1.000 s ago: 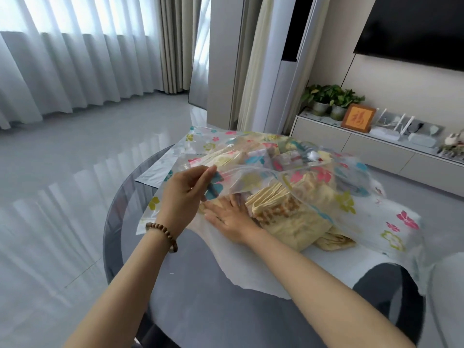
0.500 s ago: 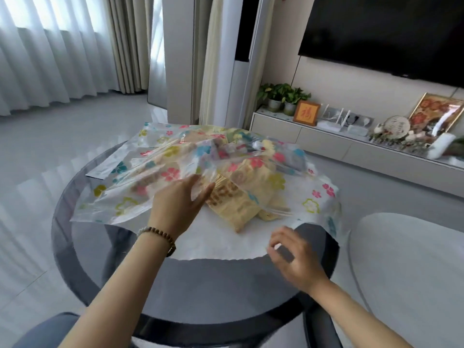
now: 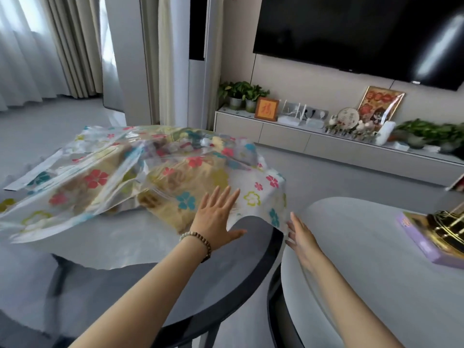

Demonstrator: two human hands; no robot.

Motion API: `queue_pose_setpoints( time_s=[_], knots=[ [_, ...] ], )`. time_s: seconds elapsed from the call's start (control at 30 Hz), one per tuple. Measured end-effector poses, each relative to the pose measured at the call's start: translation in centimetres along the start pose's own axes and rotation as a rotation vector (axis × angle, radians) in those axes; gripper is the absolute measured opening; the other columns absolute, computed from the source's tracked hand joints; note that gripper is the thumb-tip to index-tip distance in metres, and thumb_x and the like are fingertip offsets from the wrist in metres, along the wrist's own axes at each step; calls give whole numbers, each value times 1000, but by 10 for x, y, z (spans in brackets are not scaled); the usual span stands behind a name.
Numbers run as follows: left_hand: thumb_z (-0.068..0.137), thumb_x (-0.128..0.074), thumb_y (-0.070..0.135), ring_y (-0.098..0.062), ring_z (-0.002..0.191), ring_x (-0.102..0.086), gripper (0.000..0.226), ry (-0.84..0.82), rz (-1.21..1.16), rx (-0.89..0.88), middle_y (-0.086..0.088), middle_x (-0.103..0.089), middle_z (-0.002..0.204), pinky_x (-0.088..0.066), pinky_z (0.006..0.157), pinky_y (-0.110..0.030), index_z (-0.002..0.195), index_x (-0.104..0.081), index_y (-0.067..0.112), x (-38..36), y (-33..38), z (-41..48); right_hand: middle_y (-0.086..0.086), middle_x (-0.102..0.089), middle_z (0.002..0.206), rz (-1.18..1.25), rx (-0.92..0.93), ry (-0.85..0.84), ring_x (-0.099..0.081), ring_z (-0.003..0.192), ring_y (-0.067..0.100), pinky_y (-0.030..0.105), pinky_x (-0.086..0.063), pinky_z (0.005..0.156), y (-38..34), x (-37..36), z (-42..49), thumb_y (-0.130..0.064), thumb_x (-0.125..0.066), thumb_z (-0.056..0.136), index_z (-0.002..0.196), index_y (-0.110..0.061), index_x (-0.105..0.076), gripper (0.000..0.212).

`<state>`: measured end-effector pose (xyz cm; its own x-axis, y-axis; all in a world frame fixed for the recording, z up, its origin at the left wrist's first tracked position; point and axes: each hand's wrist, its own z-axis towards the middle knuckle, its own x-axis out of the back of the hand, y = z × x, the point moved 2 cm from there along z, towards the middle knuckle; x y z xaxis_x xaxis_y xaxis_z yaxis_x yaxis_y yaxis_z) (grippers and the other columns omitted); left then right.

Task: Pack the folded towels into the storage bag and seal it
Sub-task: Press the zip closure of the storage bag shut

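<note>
Round dark glass table [image 3: 221, 292] carries the flower-printed storage bag [image 3: 140, 177], which spans the 10 to 1 o'clock sector with the yellow folded towels [image 3: 170, 197] visible inside. Left hand [image 3: 217, 219], fingers spread wide, lies flat on the bag's near right part. Right hand [image 3: 300, 234], open and holding nothing, sits at the bag's corner at 3 o'clock, beside a second grey table [image 3: 376, 285].

A clear storage bag [image 3: 140, 172] printed with flowers lies across a round dark glass table [image 3: 226, 280], yellowish folded towels [image 3: 175, 194] showing through it (the picture is blurred). The left hand [image 3: 217, 218], a bead bracelet [image 3: 198, 241] at its wrist, lies flat with fingers spread on the bag. The right hand [image 3: 300, 236], fingers extended, reaches at the bag's corner [image 3: 278, 217] hanging over the table's edge.
</note>
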<state>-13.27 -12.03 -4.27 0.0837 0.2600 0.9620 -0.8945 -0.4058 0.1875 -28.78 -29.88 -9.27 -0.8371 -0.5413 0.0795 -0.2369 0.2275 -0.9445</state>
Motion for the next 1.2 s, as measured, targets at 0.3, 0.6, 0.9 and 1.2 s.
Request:
queue_pose_setpoints(
  time_s=[0.3,0.6,0.9,1.2],
  knots=[
    [100,-30,34,-16,138,-30,47,139,26,-6,5,-36,149,-29,105,-28,145,-24,23,-17,16,21,-2,-61,88,230,-115,64,-52,76,15,25,-42,63,-10,3,7,-30,-57,93,103,-16,-59,17],
    [86,-47,-1,-23,89,-65,52,91,102,16,1,-71,99,-45,62,-31,129,-50,30,-21,-22,-22,-1,-54,65,17,-128,-166,-63,59,11,19,-40,52,-17,6,-28,-23,-66,86,95,-12,-64,14],
    [88,-60,29,-18,93,-65,36,22,114,186,2,-69,103,-51,72,-31,123,-56,25,12,-45,-90,7,-69,68,21,-152,-424,-70,60,15,20,-53,51,-1,-30,-89,-25,-68,84,90,-9,-71,17],
    [79,-35,74,-5,64,-58,59,184,-811,229,7,-64,68,-48,59,-28,74,-63,22,11,81,-123,1,-73,69,67,-87,-297,-69,56,14,21,-55,50,-14,9,-96,-21,-58,90,95,-9,-69,16]
  ],
)
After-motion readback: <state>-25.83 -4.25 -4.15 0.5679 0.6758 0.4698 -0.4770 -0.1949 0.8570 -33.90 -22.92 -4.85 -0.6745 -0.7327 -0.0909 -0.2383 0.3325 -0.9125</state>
